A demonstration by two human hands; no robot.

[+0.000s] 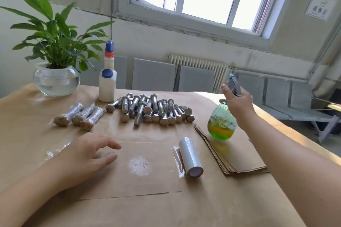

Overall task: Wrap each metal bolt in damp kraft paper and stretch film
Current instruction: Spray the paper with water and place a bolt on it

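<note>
Bare hex-head steel bolts [150,109] heaped mid-desk, too overlapped for count. Three wrapped bolts [80,116] left of heap: brown paper under clear film. One kraft sheet [147,169] near, wet patch at centre; left hand [88,151] rests on its edge, fingers loose. Right hand [238,101] grips green spray bottle [222,125] above kraft stack [238,155]. One film roll [191,157] between sheet and stack. No legible labels.

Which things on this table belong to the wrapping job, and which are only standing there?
Job: bare bolts, wrapped bolts, kraft sheet, paper stack, stretch film roll, spray bottle in right hand.
Standing by: potted plant, white bottle.
</note>
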